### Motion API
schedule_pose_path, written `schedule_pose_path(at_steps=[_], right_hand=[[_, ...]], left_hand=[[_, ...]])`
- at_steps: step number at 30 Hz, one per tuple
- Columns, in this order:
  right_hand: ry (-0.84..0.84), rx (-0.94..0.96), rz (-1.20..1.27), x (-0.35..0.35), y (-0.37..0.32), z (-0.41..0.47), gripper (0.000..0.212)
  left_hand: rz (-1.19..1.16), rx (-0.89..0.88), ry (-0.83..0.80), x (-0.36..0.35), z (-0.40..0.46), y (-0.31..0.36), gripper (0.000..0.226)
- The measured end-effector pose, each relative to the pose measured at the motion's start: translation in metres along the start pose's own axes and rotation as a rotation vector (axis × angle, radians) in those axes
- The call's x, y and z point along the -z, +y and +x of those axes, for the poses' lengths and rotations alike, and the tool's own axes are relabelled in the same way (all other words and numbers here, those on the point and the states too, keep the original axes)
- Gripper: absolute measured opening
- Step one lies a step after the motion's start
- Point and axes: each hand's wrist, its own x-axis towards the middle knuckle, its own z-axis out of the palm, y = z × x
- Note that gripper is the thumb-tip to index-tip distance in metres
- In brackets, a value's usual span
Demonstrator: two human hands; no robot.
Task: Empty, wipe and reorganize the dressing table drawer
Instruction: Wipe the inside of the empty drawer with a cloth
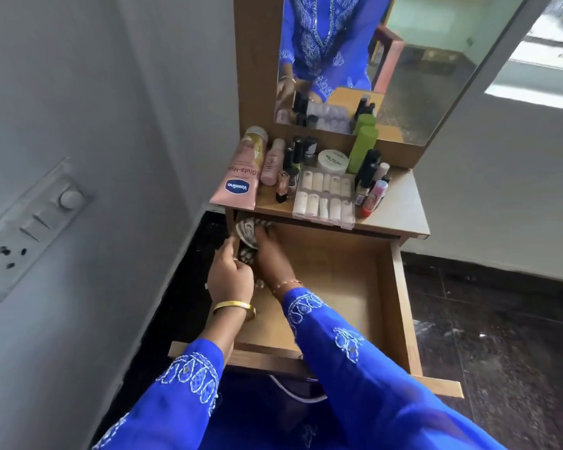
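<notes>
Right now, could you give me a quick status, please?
Both hands in drawer. Right hand on patterned cloth, back left corner. Left hand holds small items. Cosmetics on top.

Blue sleeves point(355, 345) with white embroidery, gold bangle point(234, 307), thin bracelet point(286, 284).

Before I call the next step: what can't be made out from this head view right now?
- Drawer back left corner: hidden by both hands and the tabletop edge.
- Patterned cloth: only partly seen under the right hand.
- Left hand: fingers curled; what they hold is hidden, apart from small pale bits.
- Jar label: too small to read.
- Drawer front: covered by the blue sleeves.
</notes>
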Motion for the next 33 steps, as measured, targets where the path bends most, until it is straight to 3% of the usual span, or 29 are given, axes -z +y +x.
schedule_pose_path(at_steps=[6, 12, 20, 23, 26, 29, 33], right_hand=[[-0.312, 0.048, -0.339, 0.028, 0.004, -0.015, 0.040], [-0.615, -0.037, -0.295, 0.020, -0.016, -0.070, 0.033], [-0.679, -0.088, -0.188, 0.043, -0.001, -0.073, 0.034], [-0.601, -0.246, 0.054, 0.067, 0.021, -0.078, 0.026], [-0.401, -0.405, 0.619, 0.084, 0.033, -0.087, 0.029], [-0.180, -0.420, 1.071, 0.086, 0.042, -0.092, 0.033], [0.061, -0.446, 1.319, 0.069, 0.040, -0.092, 0.028]], left_hand=[[-0.021, 0.050, 0.018, 0.001, 0.000, 0.004, 0.052], [-0.067, 0.107, 0.060, 0.003, 0.006, 0.006, 0.051], [-0.071, 0.070, 0.019, 0.004, 0.002, 0.005, 0.049], [-0.108, 0.041, 0.043, 0.004, 0.001, 0.006, 0.048], [-0.160, -0.012, 0.062, 0.004, 0.000, 0.007, 0.046], [-0.188, -0.116, 0.026, 0.001, -0.006, 0.009, 0.043], [-0.248, -0.144, -0.133, -0.003, -0.014, 0.011, 0.032]])
